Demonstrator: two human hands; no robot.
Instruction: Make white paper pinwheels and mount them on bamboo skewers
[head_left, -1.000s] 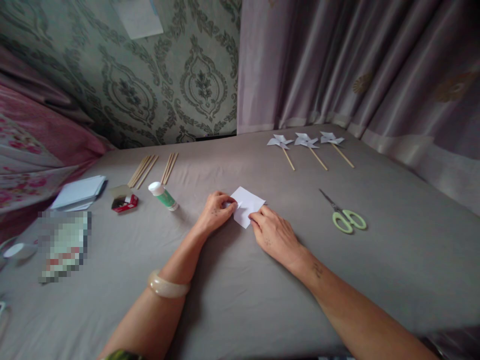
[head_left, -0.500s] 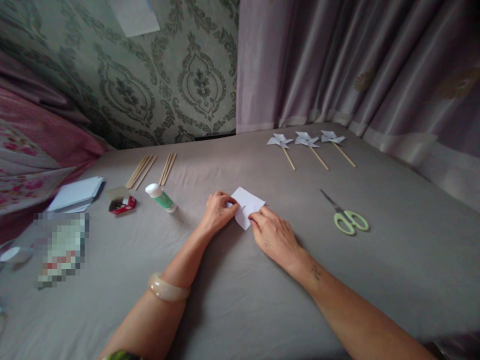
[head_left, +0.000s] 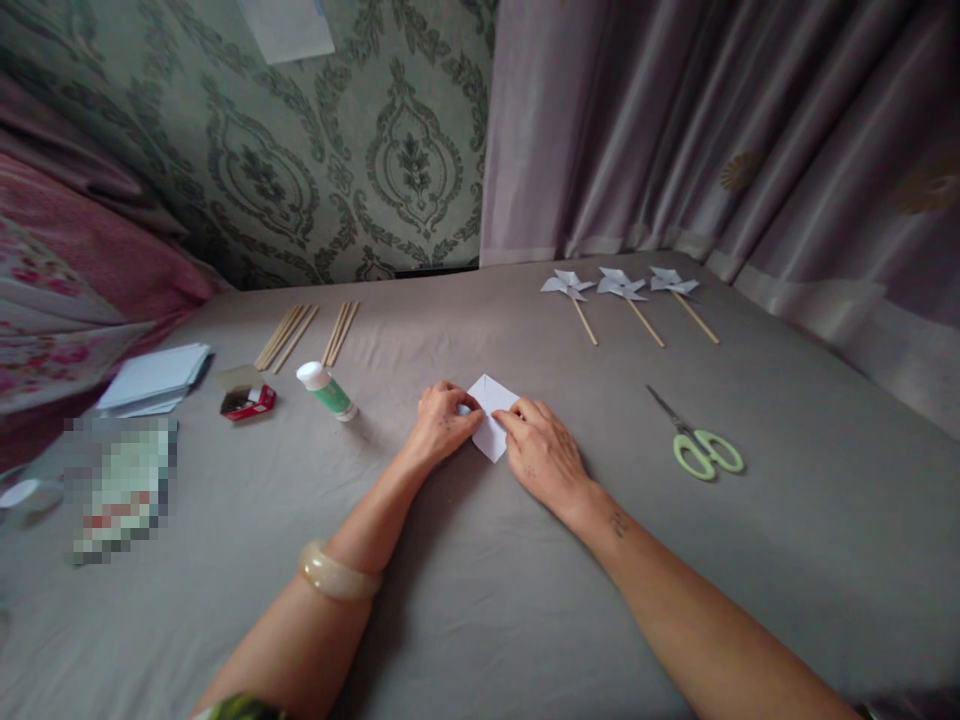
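A small square of white paper [head_left: 492, 436] lies cornerwise on the grey cloth, with a short line at its far corner. My left hand [head_left: 447, 420] pinches its left side between thumb and fingers. From the right, my right hand [head_left: 546, 450] has its thumb and fingertips closed on the paper near the middle, covering the right corner. To the left of my left hand, a glue stick [head_left: 327, 391] with a white cap leans at a slant. Green-handled scissors [head_left: 696, 440] lie to the right of my right hand.
Three paper pinwheels on sticks [head_left: 621, 285] lie at the back right. Wooden sticks [head_left: 288, 338] lie in two groups at the back left. Nearby are a red box of small items [head_left: 249, 403] and a stack of white paper [head_left: 154, 378]. A patterned wall [head_left: 345, 150] stands behind.
My right hand has shifted inward from the paper's right edge toward its middle. My left hand keeps its pinch. The whole view has shifted slightly.
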